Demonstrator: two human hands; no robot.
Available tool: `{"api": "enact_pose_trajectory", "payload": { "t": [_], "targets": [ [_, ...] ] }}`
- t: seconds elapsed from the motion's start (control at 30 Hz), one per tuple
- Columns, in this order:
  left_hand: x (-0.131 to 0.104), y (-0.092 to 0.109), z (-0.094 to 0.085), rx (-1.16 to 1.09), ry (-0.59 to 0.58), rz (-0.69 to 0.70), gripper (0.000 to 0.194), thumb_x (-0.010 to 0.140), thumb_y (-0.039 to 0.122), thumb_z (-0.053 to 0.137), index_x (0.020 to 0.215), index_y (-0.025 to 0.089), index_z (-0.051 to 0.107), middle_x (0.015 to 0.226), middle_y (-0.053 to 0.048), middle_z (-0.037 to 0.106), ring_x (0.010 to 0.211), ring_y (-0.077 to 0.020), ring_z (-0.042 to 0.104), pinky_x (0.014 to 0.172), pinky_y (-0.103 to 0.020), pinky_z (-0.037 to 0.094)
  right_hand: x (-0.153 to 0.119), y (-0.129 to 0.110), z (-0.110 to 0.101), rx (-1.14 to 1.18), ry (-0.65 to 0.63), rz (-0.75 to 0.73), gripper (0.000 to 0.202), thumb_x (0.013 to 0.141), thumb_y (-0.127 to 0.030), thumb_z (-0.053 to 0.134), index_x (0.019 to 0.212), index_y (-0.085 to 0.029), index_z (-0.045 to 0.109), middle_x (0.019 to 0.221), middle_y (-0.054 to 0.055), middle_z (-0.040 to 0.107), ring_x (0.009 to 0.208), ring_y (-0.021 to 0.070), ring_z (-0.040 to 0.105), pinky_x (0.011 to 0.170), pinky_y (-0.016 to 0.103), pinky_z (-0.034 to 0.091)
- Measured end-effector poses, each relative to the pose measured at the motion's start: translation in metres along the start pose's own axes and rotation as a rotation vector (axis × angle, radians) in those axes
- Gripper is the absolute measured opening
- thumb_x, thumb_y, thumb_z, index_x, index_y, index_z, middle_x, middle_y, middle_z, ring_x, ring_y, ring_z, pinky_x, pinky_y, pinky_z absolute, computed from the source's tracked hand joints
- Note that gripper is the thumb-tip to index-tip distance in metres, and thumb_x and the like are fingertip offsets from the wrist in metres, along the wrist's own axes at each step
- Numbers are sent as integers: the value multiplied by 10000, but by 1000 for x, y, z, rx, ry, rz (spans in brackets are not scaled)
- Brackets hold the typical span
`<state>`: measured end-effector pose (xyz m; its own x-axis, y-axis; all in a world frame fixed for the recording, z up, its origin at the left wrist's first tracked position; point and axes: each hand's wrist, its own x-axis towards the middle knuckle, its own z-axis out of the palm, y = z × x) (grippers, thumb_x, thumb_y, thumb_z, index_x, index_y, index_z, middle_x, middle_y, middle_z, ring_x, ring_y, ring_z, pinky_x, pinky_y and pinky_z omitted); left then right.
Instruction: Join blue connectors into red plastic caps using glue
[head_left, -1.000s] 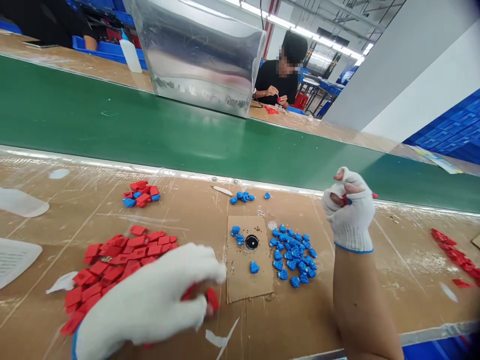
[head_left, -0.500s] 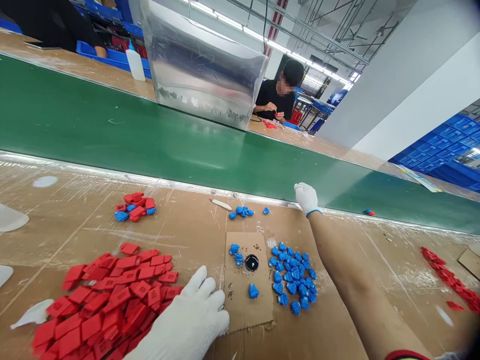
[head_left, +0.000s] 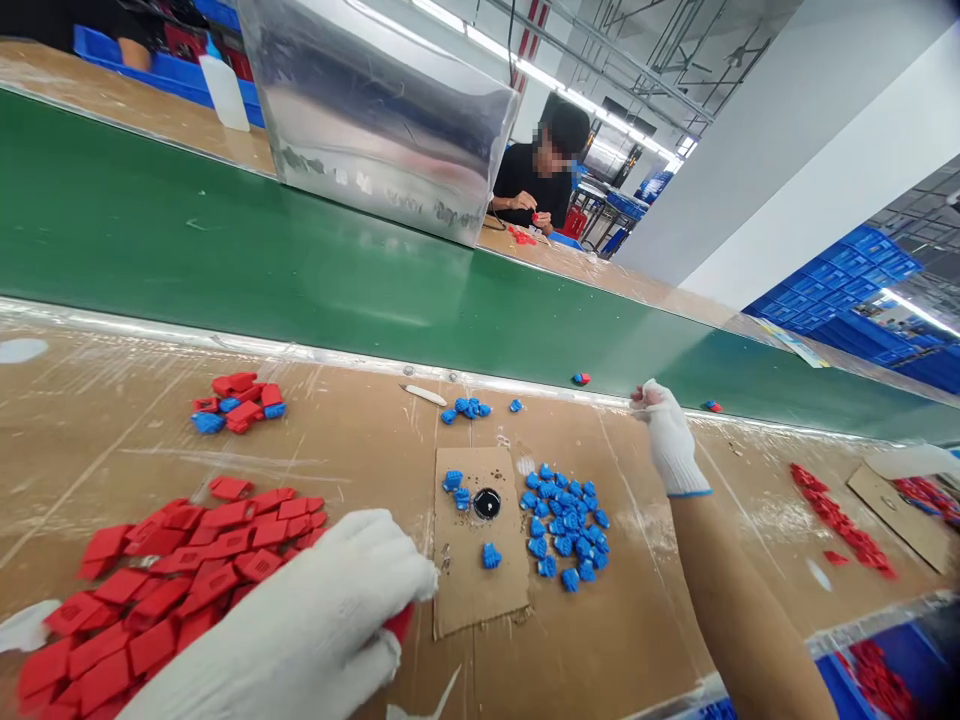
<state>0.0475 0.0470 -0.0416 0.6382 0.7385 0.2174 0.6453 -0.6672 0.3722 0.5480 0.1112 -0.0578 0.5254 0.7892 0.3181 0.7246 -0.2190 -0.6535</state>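
Observation:
My left hand (head_left: pixel 300 630), in a white glove, lies low on the near edge of a heap of red plastic pieces (head_left: pixel 187 560). Its fingers curl over one red piece (head_left: pixel 400 620). My right hand (head_left: pixel 667 435), also gloved, reaches out to the near rim of the green conveyor belt (head_left: pixel 300 270) and holds nothing. On the belt just beyond it lie two red-and-blue joined pieces (head_left: pixel 580 378) (head_left: pixel 711 406). Between my hands sit a cardboard square (head_left: pixel 472 590) with a black round fixture (head_left: pixel 487 503) and a heap of blue pieces (head_left: pixel 566 520).
A small mixed red and blue pile (head_left: pixel 236 402), a few blue pieces (head_left: pixel 465 408) and a white tool (head_left: pixel 424 394) lie near the belt rim. More red pieces (head_left: pixel 840 520) trail off at the right. A shiny metal box (head_left: pixel 375 110) stands beyond the belt, where a co-worker (head_left: pixel 536 175) sits.
My right hand, which held a red-and-blue piece up a second ago, has reached to the belt rim and is now empty. My left hand has closed again on the red heap.

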Motion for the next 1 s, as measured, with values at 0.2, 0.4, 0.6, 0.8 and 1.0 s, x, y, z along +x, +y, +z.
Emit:
{"api": "enact_pose_trajectory", "payload": {
  "t": [0.2,0.4,0.6,0.8,1.0],
  "targets": [
    [16,-9,2,-156,29,176,168,787,67,492,779,227,543,746,-2,579,724,-201,565,709,-328,417,-114,-15,-22,-56,-298,-282,184,882,-407,622,877,-236,690,983,74,751,977,254,696,941,403,559],
    [17,-18,11,-275,198,208,161,824,90,525,881,220,599,843,6,687,805,-187,648,821,-335,506,-137,-60,10,-271,-428,-384,209,970,-282,500,839,-242,658,865,64,708,863,240,621,807,341,443],
    [22,-23,14,-240,288,206,132,854,121,551,907,211,631,861,-10,737,801,-198,692,802,-339,534,-110,-86,27,-470,-709,-480,189,870,-153,599,876,-263,753,877,34,753,877,226,614,718,305,335],
    [22,-22,15,-234,275,194,131,846,117,559,910,210,623,881,-29,740,815,-218,689,822,-364,534,-102,-90,35,-531,-711,-466,183,808,-119,558,790,-219,711,825,45,734,773,208,600,648,303,304],
    [23,-23,20,-248,209,113,132,834,113,556,902,209,615,860,-26,697,799,-226,641,818,-391,522,-101,-112,24,-321,-630,-523,338,894,-181,471,1097,-200,741,952,48,767,863,216,693,790,321,515]
  ]
}}
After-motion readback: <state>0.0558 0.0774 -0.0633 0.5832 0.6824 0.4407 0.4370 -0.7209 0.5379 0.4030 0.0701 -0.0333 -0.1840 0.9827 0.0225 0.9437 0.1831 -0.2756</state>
